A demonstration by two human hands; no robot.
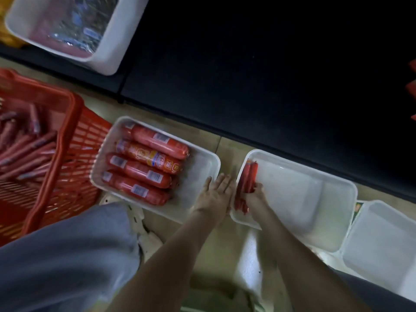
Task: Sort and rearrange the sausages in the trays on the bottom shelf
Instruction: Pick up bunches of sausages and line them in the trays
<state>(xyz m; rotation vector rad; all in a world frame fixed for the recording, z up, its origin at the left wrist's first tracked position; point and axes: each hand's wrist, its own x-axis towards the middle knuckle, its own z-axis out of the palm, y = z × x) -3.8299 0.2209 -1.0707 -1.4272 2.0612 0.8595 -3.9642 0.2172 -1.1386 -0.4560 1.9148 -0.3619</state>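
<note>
Beige tiled floor (pixel 227 145) below dark bottom shelf (pixel 270 64). Right hand (pixel 254 194) grasping bundle of thin red sausages (pixel 247 176) at left wall of shallow white plastic tray (pixel 292 199). Left hand (pixel 213 197) flat, released, on neighbouring tray (pixel 198 172) rim. Likely placing; next calls for release, straightening.

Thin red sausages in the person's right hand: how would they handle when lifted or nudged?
Long and slender, the thin sausages probably flex slightly. Their round, glossy casings suggest they could roll or slip, which fits the right hand gripping several together.

One head-worn wide-angle view, steeply downward and forward, close above the white trays (pixel 199 170)
</note>
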